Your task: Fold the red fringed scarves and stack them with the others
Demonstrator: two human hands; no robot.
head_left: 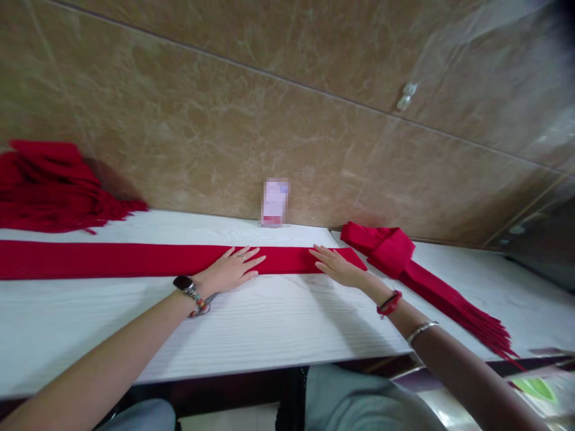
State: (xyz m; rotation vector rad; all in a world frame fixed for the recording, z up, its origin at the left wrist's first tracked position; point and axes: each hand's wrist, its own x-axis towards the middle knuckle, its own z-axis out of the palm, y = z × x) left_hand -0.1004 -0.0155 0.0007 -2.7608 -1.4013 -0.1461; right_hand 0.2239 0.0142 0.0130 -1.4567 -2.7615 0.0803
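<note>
A long red scarf (135,258) lies folded into a narrow strip across the white table (251,326). My left hand (233,269) rests flat on the strip near its middle, fingers spread. My right hand (336,266) lies flat on the strip's right end, fingers stretched out. Neither hand grips anything. To the right the scarf turns back in a bunched fold (386,246), and its fringed tail (471,320) runs toward the table's front right edge.
A heap of red scarves (49,185) sits at the back left against the brown marble wall (287,120). A small blurred card (275,202) leans on the wall behind the strip. My knees show below the table's front edge.
</note>
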